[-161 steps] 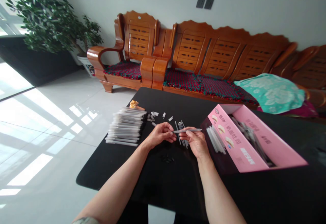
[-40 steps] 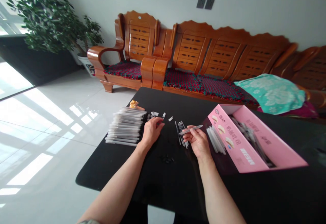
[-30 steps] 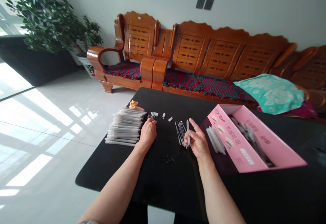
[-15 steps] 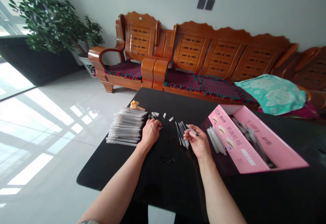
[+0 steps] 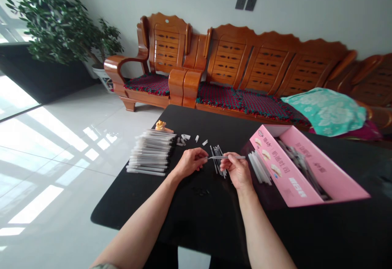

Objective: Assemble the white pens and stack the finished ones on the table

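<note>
One slim pen (image 5: pixel 219 157) spans from right grip (image 5: pixel 237 171) to left grip (image 5: pixel 190 162)

L. hand (image 5: pixel 190 163) and R. hand (image 5: pixel 238 171): both bare through the wrist. L. forearm (image 5: pixel 147 216) and R. forearm (image 5: pixel 260 224): likewise bare, smooth in outline, broader nr. the elbow, tapering twd. the hand. Sleeve (image 5: pixel 105 266), L. arm: grey-green hem, approx. elbow level, cut off by lower edge of view; fabric detail too small to tell.
</note>
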`<state>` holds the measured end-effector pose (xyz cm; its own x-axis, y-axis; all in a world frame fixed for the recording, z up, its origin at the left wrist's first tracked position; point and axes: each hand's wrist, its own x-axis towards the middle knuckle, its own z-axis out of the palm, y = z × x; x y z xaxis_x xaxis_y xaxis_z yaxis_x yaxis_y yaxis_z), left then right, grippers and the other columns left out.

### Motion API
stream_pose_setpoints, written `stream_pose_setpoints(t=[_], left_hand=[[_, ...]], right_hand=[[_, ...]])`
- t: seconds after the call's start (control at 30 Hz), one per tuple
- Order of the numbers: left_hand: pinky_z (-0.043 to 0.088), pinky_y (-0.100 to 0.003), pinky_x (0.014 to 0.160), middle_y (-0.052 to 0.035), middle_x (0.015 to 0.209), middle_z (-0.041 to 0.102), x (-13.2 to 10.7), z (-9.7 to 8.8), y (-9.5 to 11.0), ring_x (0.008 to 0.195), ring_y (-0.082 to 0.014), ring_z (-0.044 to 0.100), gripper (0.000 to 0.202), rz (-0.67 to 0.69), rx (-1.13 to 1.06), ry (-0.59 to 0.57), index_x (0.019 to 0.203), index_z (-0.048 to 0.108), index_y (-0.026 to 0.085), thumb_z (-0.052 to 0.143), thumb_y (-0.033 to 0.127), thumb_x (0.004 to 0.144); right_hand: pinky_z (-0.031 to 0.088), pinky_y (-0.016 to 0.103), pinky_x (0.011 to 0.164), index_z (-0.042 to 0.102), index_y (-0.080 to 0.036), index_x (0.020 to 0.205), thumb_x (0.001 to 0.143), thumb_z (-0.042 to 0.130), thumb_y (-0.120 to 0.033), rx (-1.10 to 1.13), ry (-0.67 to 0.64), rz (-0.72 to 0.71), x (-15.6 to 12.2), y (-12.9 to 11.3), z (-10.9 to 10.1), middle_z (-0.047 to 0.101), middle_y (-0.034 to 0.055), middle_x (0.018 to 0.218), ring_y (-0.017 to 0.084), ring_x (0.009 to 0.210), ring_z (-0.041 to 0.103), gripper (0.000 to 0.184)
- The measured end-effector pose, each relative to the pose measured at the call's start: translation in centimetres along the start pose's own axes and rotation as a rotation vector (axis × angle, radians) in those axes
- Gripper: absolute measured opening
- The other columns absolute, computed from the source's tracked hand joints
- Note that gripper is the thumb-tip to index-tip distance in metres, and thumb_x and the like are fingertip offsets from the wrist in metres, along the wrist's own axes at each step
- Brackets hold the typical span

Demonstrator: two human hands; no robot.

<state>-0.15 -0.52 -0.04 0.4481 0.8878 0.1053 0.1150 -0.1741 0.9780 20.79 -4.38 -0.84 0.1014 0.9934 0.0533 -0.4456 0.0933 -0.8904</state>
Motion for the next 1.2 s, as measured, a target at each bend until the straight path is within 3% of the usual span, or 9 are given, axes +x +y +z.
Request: stream_pose_setpoints(t=[0.43,0.87,1.03,1.2], left_hand=[[0.045,-0.017,0.046,0.0005,0.059,0.060,-0.2,0.0,0.3,0.050,-0.0094,0.056,0.025,0.010,0.098,-0.070,0.096,0.070,0.012,0.063,0.032,0.082],[0.049,-0.018,0.051,-0.0027,0.074,0.064,0.0,0.3,-0.4,0.054,-0.0100,0.061,0.029,0.054,0.155,-0.119,0.100,0.072,0.013,0.059,0.033,0.084],[0.045,-0.017,0.048,-0.0009,0.067,0.061,-0.1,0.4,-0.3,0.049,-0.0088,0.058,0.025,0.049,0.232,-0.156,0.091,0.072,0.012,0.057,0.032,0.086],[0.042,-0.016,0.047,-0.0025,0.076,0.062,-0.2,1.0,0.1,0.048,-0.0067,0.056,0.025,0.072,0.319,-0.106,0.089,0.071,0.013,0.054,0.032,0.089]], right_hand=[[0.055,0.024,0.045,0.071,-0.014,0.087,0.078,0.073,-0.030,-0.096,-0.002,0.031,-0.2,0.1,0.3,0.072,0.0045,0.065,0.015,0.049,0.066,0.018],[0.059,0.028,0.049,0.071,-0.013,0.087,0.078,0.073,-0.030,-0.120,-0.029,0.064,-0.2,0.5,0.3,0.073,0.0054,0.066,0.018,0.053,0.069,0.019],[0.058,0.027,0.047,0.071,-0.013,0.086,0.078,0.073,-0.032,-0.143,-0.034,0.074,-0.2,0.5,0.3,0.073,0.0054,0.065,0.018,0.052,0.069,0.020],[0.060,0.027,0.047,0.071,-0.013,0.084,0.075,0.075,-0.032,-0.128,0.015,0.079,-0.2,0.4,0.5,0.073,0.0057,0.063,0.018,0.050,0.069,0.021]])
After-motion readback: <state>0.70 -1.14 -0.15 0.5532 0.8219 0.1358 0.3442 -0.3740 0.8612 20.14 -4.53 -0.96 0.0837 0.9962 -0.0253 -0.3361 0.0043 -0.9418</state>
